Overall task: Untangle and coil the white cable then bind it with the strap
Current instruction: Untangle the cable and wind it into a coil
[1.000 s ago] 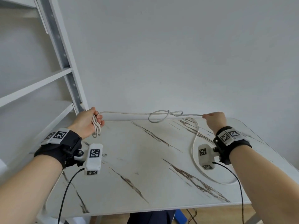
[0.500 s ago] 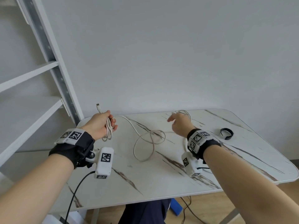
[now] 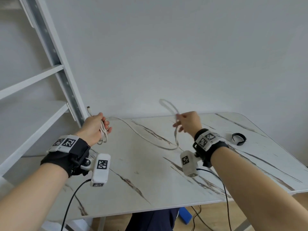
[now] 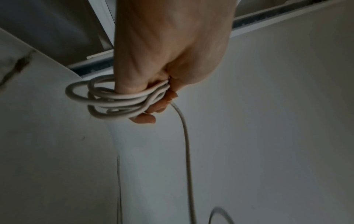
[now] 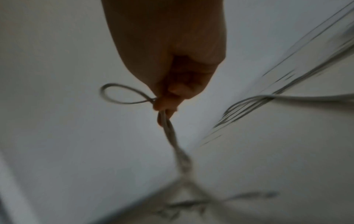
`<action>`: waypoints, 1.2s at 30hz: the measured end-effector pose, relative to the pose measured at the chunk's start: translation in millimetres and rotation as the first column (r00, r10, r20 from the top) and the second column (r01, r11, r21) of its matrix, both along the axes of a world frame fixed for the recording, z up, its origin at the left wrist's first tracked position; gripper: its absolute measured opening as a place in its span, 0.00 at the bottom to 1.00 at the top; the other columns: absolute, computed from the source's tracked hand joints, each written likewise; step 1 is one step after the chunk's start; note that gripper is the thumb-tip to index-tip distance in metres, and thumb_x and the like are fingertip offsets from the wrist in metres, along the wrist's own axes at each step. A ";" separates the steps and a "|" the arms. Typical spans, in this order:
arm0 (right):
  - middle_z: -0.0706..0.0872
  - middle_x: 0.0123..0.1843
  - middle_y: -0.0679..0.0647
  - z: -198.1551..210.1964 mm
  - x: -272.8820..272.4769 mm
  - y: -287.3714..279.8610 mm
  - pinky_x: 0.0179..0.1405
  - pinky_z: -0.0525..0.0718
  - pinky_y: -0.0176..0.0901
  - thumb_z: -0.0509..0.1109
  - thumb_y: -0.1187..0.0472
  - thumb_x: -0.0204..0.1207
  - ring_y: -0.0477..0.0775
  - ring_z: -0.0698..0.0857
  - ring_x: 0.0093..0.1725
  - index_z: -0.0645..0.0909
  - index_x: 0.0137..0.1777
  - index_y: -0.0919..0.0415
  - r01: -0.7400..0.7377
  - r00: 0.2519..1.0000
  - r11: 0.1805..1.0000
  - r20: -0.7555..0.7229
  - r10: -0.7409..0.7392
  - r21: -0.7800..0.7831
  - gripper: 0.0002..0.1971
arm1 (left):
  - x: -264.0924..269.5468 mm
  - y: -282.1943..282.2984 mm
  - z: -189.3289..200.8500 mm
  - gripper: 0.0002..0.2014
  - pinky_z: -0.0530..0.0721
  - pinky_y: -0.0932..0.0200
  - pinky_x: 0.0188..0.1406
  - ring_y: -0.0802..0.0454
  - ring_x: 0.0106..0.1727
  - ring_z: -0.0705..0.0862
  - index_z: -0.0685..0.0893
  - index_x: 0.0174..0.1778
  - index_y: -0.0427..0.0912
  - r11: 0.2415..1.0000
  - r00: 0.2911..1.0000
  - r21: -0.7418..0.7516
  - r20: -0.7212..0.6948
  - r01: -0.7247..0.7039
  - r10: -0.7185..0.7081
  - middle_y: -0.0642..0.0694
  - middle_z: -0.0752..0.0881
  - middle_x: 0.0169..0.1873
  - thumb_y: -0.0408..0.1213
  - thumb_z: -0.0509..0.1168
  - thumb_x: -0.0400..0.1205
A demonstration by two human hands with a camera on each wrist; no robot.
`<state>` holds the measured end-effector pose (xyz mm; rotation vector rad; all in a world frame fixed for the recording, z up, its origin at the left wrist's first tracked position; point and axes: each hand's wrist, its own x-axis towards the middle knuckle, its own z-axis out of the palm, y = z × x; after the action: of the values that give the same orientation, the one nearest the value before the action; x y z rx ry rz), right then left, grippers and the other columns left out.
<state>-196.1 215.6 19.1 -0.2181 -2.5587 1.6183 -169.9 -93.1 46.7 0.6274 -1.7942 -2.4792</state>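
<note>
Gripping several cable (image 3: 146,139) coils above the table's (image 3: 150,189) left rear corner, the left hand (image 3: 94,125) stays closed. The right hand (image 3: 189,121) pinches a raised loop near the rear edge; slack sags between. The strap (image 3: 238,138) lies far right.

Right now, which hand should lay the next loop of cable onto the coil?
The right hand. It already pinches a raised loop of the cable above the table, while the left hand is full, gripping the finished coil.
</note>
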 end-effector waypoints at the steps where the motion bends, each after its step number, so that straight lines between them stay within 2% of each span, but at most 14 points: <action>1: 0.90 0.29 0.56 -3.7 -3.8 13.6 0.14 0.75 0.34 0.65 0.60 0.81 0.45 0.82 0.17 0.84 0.44 0.69 0.094 0.994 0.995 0.049 -0.095 0.023 0.12 | -0.7 -6.1 1.6 0.19 0.78 0.57 0.37 0.54 0.21 0.69 0.69 0.30 0.42 1.000 1.000 0.010 -0.008 -0.008 0.008 0.46 0.70 0.23 0.41 0.52 0.89; 4: 0.85 0.18 0.53 -17.8 -8.0 39.0 0.14 0.78 0.33 0.62 0.62 0.83 0.47 0.83 0.15 0.81 0.41 0.74 0.212 0.962 0.976 0.183 -0.200 -0.047 0.15 | -3.7 -18.2 7.4 0.19 0.78 0.56 0.39 0.53 0.24 0.68 0.68 0.31 0.42 0.998 1.000 0.060 -0.014 0.023 -0.022 0.46 0.69 0.25 0.42 0.51 0.89; 6: 0.86 0.20 0.59 -26.2 -9.3 43.4 0.14 0.81 0.35 0.62 0.65 0.82 0.50 0.84 0.15 0.79 0.47 0.79 0.235 0.950 0.954 0.249 -0.186 -0.185 0.13 | -3.7 -17.3 8.6 0.19 0.78 0.55 0.40 0.52 0.26 0.67 0.69 0.31 0.42 0.996 0.998 0.066 -0.005 0.066 -0.066 0.46 0.70 0.24 0.41 0.51 0.89; 8: 0.87 0.27 0.61 -31.0 -9.1 40.5 0.24 0.87 0.41 0.62 0.69 0.81 0.52 0.86 0.19 0.78 0.48 0.80 0.229 0.941 0.938 0.305 -0.146 -0.260 0.10 | -0.9 -9.1 8.6 0.19 0.79 0.54 0.41 0.52 0.27 0.68 0.70 0.31 0.42 0.992 0.993 0.056 0.006 0.116 -0.117 0.46 0.71 0.23 0.41 0.52 0.89; 11: 0.87 0.39 0.62 -28.1 -10.5 29.4 0.49 0.89 0.53 0.61 0.73 0.78 0.57 0.88 0.36 0.79 0.55 0.78 0.137 0.969 0.989 0.213 -0.122 -0.057 0.10 | 2.4 5.6 8.0 0.19 0.79 0.54 0.44 0.52 0.26 0.68 0.70 0.31 0.42 0.978 0.981 0.085 0.017 0.191 -0.193 0.46 0.73 0.21 0.41 0.52 0.89; 13: 0.88 0.43 0.62 -13.4 -4.3 12.0 0.53 0.88 0.55 0.62 0.71 0.77 0.59 0.88 0.41 0.82 0.54 0.73 0.062 0.997 0.996 0.049 -0.065 0.060 0.11 | 2.9 13.6 7.1 0.19 0.80 0.53 0.44 0.52 0.25 0.70 0.70 0.30 0.42 0.964 0.969 0.109 0.018 0.243 -0.246 0.46 0.74 0.20 0.42 0.52 0.89; 15: 0.89 0.45 0.58 8.4 9.1 -15.8 0.50 0.87 0.48 0.65 0.66 0.80 0.55 0.87 0.43 0.85 0.52 0.69 -0.120 0.990 0.992 -0.069 0.122 0.032 0.09 | 2.7 23.1 6.3 0.19 0.81 0.53 0.42 0.52 0.24 0.71 0.71 0.31 0.42 0.953 0.958 0.111 0.024 0.283 -0.287 0.46 0.74 0.21 0.42 0.52 0.88; 18: 0.91 0.48 0.55 38.6 30.1 -57.1 0.53 0.85 0.40 0.68 0.55 0.80 0.51 0.89 0.47 0.87 0.51 0.65 -0.451 0.886 0.890 -0.092 0.455 0.061 0.13 | 5.4 37.4 8.7 0.19 0.81 0.53 0.40 0.52 0.25 0.71 0.72 0.30 0.41 0.942 0.946 0.106 0.019 0.319 -0.322 0.45 0.74 0.22 0.42 0.52 0.88; 21: 0.90 0.46 0.62 49.0 40.5 -82.1 0.51 0.88 0.40 0.69 0.60 0.79 0.54 0.90 0.43 0.84 0.52 0.71 -0.645 0.764 0.764 -0.022 0.645 -0.017 0.12 | 9.3 44.4 11.4 0.19 0.82 0.54 0.37 0.51 0.27 0.72 0.73 0.31 0.41 0.937 0.939 0.068 0.000 0.344 -0.345 0.45 0.75 0.23 0.42 0.52 0.88; 23: 0.87 0.36 0.61 49.3 42.9 -89.0 0.40 0.89 0.39 0.66 0.66 0.81 0.51 0.87 0.31 0.83 0.52 0.74 -0.664 0.748 0.746 -0.053 0.662 -0.061 0.10 | 11.0 44.5 12.3 0.19 0.83 0.54 0.38 0.51 0.27 0.74 0.74 0.33 0.40 0.939 0.940 0.054 -0.027 0.340 -0.339 0.44 0.76 0.23 0.42 0.52 0.89; 26: 0.75 0.25 0.50 48.4 43.6 -89.2 0.23 0.77 0.34 0.64 0.61 0.83 0.40 0.72 0.19 0.85 0.55 0.66 -0.620 0.767 0.775 -0.115 0.632 0.120 0.11 | 11.1 39.0 12.6 0.19 0.87 0.50 0.42 0.48 0.26 0.82 0.75 0.35 0.37 0.955 0.958 0.075 -0.061 0.286 -0.282 0.41 0.82 0.24 0.42 0.53 0.88; 29: 0.71 0.24 0.45 50.5 43.6 -87.3 0.25 0.68 0.24 0.64 0.62 0.82 0.39 0.70 0.20 0.86 0.60 0.62 -0.599 0.742 0.755 -0.169 0.648 0.266 0.12 | 10.6 32.9 14.5 0.19 0.88 0.50 0.43 0.44 0.29 0.88 0.74 0.35 0.37 0.965 0.968 0.088 -0.081 0.246 -0.239 0.38 0.87 0.26 0.43 0.53 0.88; 34: 0.72 0.16 0.41 49.7 40.1 -88.3 0.26 0.65 0.26 0.67 0.60 0.80 0.41 0.69 0.21 0.85 0.63 0.53 -0.590 0.724 0.686 -0.097 0.683 0.426 0.13 | 3.6 36.2 17.2 0.20 0.85 0.49 0.48 0.47 0.27 0.87 0.75 0.33 0.37 0.973 0.987 0.208 -0.146 0.101 -0.071 0.42 0.85 0.22 0.44 0.53 0.88; 36: 0.76 0.22 0.34 52.9 43.7 -92.7 0.35 0.68 0.29 0.65 0.60 0.82 0.35 0.76 0.31 0.83 0.66 0.55 -0.610 0.697 0.604 -0.017 0.717 0.513 0.14 | 2.7 40.3 17.4 0.21 0.86 0.48 0.49 0.46 0.30 0.85 0.75 0.33 0.36 0.972 0.986 0.225 -0.164 0.068 -0.031 0.41 0.83 0.22 0.44 0.53 0.88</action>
<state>-152.4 122.9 72.1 1.0400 -2.8963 0.9595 -167.1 -52.8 64.1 0.3800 -1.5004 -2.7076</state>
